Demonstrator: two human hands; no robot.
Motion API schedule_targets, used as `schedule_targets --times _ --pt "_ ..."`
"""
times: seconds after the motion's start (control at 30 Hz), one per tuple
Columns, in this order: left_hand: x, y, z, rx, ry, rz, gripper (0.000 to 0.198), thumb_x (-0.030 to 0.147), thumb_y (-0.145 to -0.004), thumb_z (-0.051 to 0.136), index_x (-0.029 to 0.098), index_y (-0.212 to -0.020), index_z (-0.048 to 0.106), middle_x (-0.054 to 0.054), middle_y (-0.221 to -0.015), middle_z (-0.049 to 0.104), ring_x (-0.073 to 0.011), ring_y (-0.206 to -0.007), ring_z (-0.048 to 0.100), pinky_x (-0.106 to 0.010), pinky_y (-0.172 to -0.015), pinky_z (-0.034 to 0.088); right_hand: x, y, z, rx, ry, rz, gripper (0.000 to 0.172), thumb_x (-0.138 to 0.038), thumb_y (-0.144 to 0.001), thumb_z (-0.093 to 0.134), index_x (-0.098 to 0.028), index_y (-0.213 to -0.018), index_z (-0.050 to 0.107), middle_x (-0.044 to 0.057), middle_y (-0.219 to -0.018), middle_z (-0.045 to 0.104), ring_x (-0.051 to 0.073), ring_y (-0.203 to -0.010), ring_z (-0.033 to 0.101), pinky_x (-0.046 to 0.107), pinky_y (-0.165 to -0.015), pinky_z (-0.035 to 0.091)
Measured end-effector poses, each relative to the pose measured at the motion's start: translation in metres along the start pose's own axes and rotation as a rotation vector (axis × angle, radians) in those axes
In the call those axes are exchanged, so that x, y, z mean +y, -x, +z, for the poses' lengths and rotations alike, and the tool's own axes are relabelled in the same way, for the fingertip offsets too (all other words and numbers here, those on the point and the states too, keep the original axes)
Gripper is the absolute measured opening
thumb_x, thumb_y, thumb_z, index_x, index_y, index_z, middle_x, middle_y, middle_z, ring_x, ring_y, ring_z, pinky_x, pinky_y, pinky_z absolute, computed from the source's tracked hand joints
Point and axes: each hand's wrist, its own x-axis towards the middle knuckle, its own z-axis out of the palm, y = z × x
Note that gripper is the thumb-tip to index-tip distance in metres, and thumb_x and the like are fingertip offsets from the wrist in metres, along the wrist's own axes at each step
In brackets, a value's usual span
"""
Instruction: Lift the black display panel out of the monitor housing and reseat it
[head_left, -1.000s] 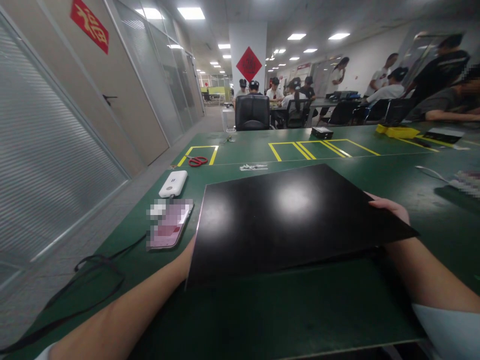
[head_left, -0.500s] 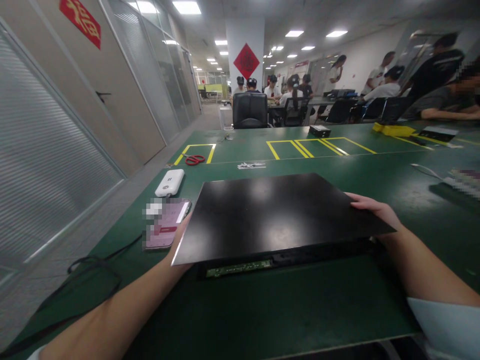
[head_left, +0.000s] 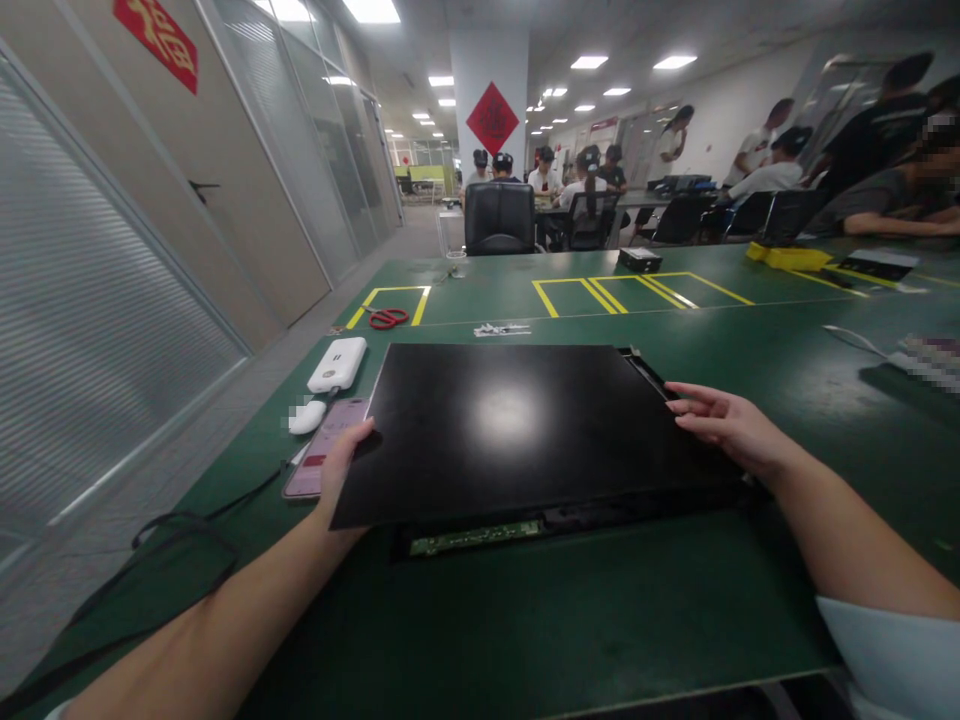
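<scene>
A glossy black flat panel (head_left: 495, 430), which looks like a screen panel, lies slanted over a black frame (head_left: 645, 370). The frame shows along the right side and below the near edge, where a strip of green circuit board (head_left: 476, 538) is visible. My left hand (head_left: 346, 465) grips the panel's left edge, thumb on top and the other fingers hidden underneath. At the right, my right hand (head_left: 724, 425) has its fingers bent against the frame's side, beside the panel's right edge. How firmly they hold the frame is hard to see.
Left of the panel lie a phone (head_left: 326, 460), a white power bank (head_left: 337, 364), a white mouse-like object (head_left: 306, 417) and a black cable (head_left: 187, 520). Beyond are red-handled scissors (head_left: 388, 318), white scraps (head_left: 501, 330) and yellow tape outlines. Several people sit or stand farther back.
The panel has shifted left and its right side now uncovers part of the frame. My right hand has moved from the panel's edge to the frame's side; my left thumb now shows on top.
</scene>
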Motion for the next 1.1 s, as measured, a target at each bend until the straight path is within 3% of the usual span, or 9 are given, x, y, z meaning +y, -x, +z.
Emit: schedule_targets --times 0.07,0.17,0.2,0.27,0.37,0.57,0.87,1.1 --pt "-0.003 0.000 -0.003 -0.045 -0.083 0.045 0.018 0.022 -0.081 0.066 0.020 -0.095 0.076 0.000 -0.075 0.079 -0.0274 -0.079 0.081 -0.038 -0.076 0.069 -0.001 -0.003 -0.002 0.039 0.004 0.016 0.054 0.003 -0.052 0.081 -0.019 -0.101 0.079 0.006 -0.080 0.080 0.008 -0.046 0.055 0.014 -0.032 0.034" --pt "-0.009 -0.010 -0.013 -0.170 -0.243 0.103 0.036 0.033 -0.079 0.071 0.020 -0.112 0.076 -0.003 -0.095 0.083 -0.0348 -0.106 0.078 -0.045 -0.097 0.063 -0.003 -0.008 -0.006 0.131 -0.001 0.016 0.042 -0.002 -0.059 0.074 -0.020 -0.098 0.077 0.006 -0.071 0.078 0.006 -0.037 0.041 0.014 -0.029 0.027" --pt "-0.011 -0.015 -0.016 -0.223 -0.316 0.141 0.043 0.037 -0.081 0.072 0.019 -0.121 0.075 -0.004 -0.109 0.082 -0.0365 -0.121 0.072 -0.047 -0.108 0.057 -0.003 -0.010 -0.008 0.162 -0.001 0.005 0.039 -0.004 -0.061 0.071 -0.019 -0.096 0.076 0.006 -0.069 0.077 0.006 -0.036 0.040 0.014 -0.029 0.026" --pt "-0.015 -0.023 -0.021 -0.211 -0.492 0.300 0.052 0.041 -0.079 0.072 0.017 -0.125 0.074 -0.008 -0.129 0.077 -0.0376 -0.139 0.059 -0.046 -0.120 0.045 -0.003 -0.011 -0.010 0.208 -0.011 -0.020 0.035 -0.005 -0.064 0.069 -0.019 -0.095 0.076 0.007 -0.066 0.076 0.006 -0.033 0.038 0.014 -0.027 0.024" --pt "-0.021 -0.034 -0.027 -0.241 -0.690 0.413 0.058 0.052 -0.086 0.065 0.020 -0.135 0.072 -0.010 -0.154 0.061 -0.0363 -0.152 0.044 -0.047 -0.125 0.037 -0.002 -0.013 -0.011 0.248 -0.046 -0.027 0.033 -0.001 -0.065 0.070 -0.017 -0.094 0.076 0.007 -0.064 0.076 0.005 -0.031 0.036 0.014 -0.025 0.022" --pt "-0.026 -0.043 -0.034 -0.330 -0.961 0.455 0.050 0.058 -0.092 0.056 0.023 -0.118 0.081 -0.009 -0.167 0.045 -0.0369 -0.160 0.030 -0.049 -0.130 0.027 0.001 -0.015 -0.011 0.281 -0.040 -0.013 0.029 0.004 -0.069 0.069 -0.016 -0.088 0.076 0.007 -0.061 0.074 0.003 -0.028 0.033 0.013 -0.024 0.021" --pt "-0.020 -0.032 -0.026 -0.358 -1.102 0.502 0.049 0.059 -0.093 0.056 0.019 -0.103 0.081 -0.017 -0.154 0.059 -0.0384 -0.154 0.040 -0.056 -0.127 0.031 0.006 -0.019 -0.015 0.279 0.059 -0.062 0.026 0.001 -0.071 0.066 -0.016 -0.089 0.075 0.007 -0.061 0.074 0.005 -0.027 0.036 0.014 -0.024 0.023" --pt "-0.023 -0.037 -0.030 -0.318 -1.130 0.541 0.049 0.055 -0.095 0.055 0.020 -0.119 0.080 -0.014 -0.155 0.058 -0.0341 -0.150 0.047 -0.054 -0.126 0.033 0.010 -0.021 -0.018 0.257 0.158 -0.127 0.023 -0.006 -0.070 0.067 -0.017 -0.089 0.074 0.008 -0.063 0.075 0.005 -0.029 0.035 0.016 -0.028 0.023"
